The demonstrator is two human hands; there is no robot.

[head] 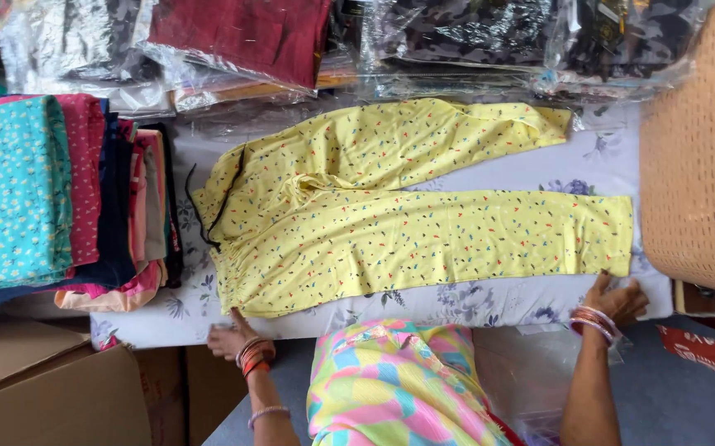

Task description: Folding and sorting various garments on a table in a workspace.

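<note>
A pair of yellow printed trousers (390, 223) lies spread flat on a floral white sheet (498, 301), waistband to the left, both legs pointing right. My left hand (227, 337) rests at the sheet's near edge just below the waistband, fingers flat, with bangles on the wrist. My right hand (619, 299) sits at the near edge by the hem of the lower leg, fingers apart and touching the sheet, holding nothing.
A stack of folded coloured garments (60, 198) stands at the left. Plastic-wrapped clothes (233, 37) line the far side. A woven brown box (696, 157) is at the right. Cardboard boxes (52, 388) sit low at the left.
</note>
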